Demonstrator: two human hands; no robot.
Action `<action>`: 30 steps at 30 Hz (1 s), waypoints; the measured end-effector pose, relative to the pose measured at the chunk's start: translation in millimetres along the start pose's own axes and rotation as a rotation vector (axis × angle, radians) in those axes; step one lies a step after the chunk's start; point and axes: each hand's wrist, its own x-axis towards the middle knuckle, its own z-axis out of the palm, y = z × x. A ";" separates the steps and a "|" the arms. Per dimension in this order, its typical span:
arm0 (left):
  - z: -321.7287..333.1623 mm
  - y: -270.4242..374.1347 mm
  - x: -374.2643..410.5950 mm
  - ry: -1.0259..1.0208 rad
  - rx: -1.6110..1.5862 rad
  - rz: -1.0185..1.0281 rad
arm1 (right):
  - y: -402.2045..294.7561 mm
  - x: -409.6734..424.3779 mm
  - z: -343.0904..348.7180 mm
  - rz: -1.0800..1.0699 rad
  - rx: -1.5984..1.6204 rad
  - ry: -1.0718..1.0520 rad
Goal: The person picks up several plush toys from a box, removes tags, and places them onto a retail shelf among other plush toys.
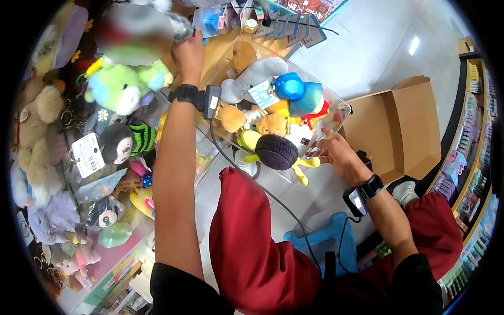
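Observation:
A clear plastic bin full of plush toys is in front of me. My right hand grips its near right side, fingers spread along the clear wall. Inside lie a grey plush toy, a blue plush toy, several brown plush toys and a yellow-green plush with a dark tyre-like part. My left hand reaches to the shelf beside a grey fluffy plush; its fingertips are partly hidden, so whether it holds something is unclear. Below it sits a green plush bear.
Plush keychains crowd the display at left, including a black-and-green one with a white tag. Packaged goods on hooks stand behind the bin. An open cardboard box, a blue plastic stool and stocked shelves are at right.

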 end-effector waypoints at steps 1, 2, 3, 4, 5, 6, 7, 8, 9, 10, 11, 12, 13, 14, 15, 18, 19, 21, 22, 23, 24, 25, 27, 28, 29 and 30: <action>-8.1 15.8 -1.4 -0.015 -0.053 -0.003 | -6.7 -2.0 0.1 -0.001 -0.010 -0.022; -13.9 29.0 -2.4 -0.012 -0.069 0.030 | -13.6 -6.6 4.3 -0.031 -0.004 0.022; -16.8 40.7 -5.3 -0.041 -0.008 0.027 | -19.6 -10.8 5.7 -0.031 -0.018 0.003; -16.7 49.5 -10.1 -0.072 0.059 0.025 | -23.9 -9.3 4.9 -0.029 -0.029 -0.020; -15.8 58.5 -14.1 -0.102 0.126 0.023 | -28.1 -7.6 4.8 -0.027 -0.041 -0.042; -12.8 64.5 -23.0 -0.002 0.110 0.206 | -28.3 -7.0 7.6 -0.046 -0.071 -0.047; -13.7 71.5 -32.5 -0.012 0.070 0.254 | -26.3 -8.0 11.2 -0.059 -0.115 -0.076; -15.1 77.1 -41.8 -0.022 0.030 0.299 | -21.9 -4.9 16.2 -0.068 -0.117 -0.092; -17.4 83.1 -5.0 0.041 0.037 0.328 | -68.1 22.1 19.8 -0.121 -0.175 -0.158; -16.3 85.3 5.6 0.142 0.034 0.435 | -74.5 44.8 25.0 -0.149 -0.218 -0.194; -14.1 88.5 8.6 0.057 0.018 0.375 | -77.8 64.9 30.3 -0.163 -0.253 -0.227; -13.8 87.9 7.3 -0.035 0.010 0.303 | -85.2 70.9 44.7 -0.175 -0.273 -0.231; -11.9 91.4 7.2 -0.129 -0.005 0.235 | -97.1 62.3 60.4 -0.180 -0.277 -0.211; -10.4 94.8 9.7 -0.133 -0.053 0.259 | -89.7 96.2 57.8 -0.395 -0.473 -0.329; -9.5 96.4 11.2 -0.164 0.006 0.249 | -88.1 107.9 66.0 -0.398 -0.441 -0.338; -6.3 89.5 19.0 -0.169 0.138 0.282 | -105.5 85.2 115.6 -0.192 -0.120 -0.292; 1.0 87.0 24.6 -0.184 0.125 0.275 | -103.0 90.8 121.7 -0.142 -0.088 -0.311; 19.3 86.2 34.5 -0.216 0.088 0.264 | -80.6 91.9 120.0 -0.213 -0.088 -0.368; 24.5 97.1 33.3 -0.127 -0.002 0.344 | -61.5 84.6 119.9 -0.293 -0.110 -0.276; 28.3 91.4 34.3 -0.055 0.133 0.427 | -38.6 74.7 117.1 -0.350 -0.121 -0.281; 36.5 83.8 41.7 0.026 0.268 0.516 | -17.7 70.5 108.5 -0.361 -0.131 -0.363; 44.0 80.9 52.0 0.115 0.403 0.610 | 6.7 66.2 95.9 -0.343 -0.149 -0.412; 58.1 62.8 62.1 -0.092 0.258 0.485 | 54.3 33.1 84.9 -0.343 -0.043 -0.343; 63.3 70.2 63.2 -0.189 0.180 0.387 | 73.3 20.3 70.9 -0.321 -0.075 -0.349; 62.4 76.5 63.6 -0.286 0.115 0.287 | 86.1 2.5 59.6 -0.248 -0.156 -0.371; 62.7 87.6 62.1 -0.372 0.079 0.203 | 102.4 -8.6 48.7 -0.217 -0.141 -0.335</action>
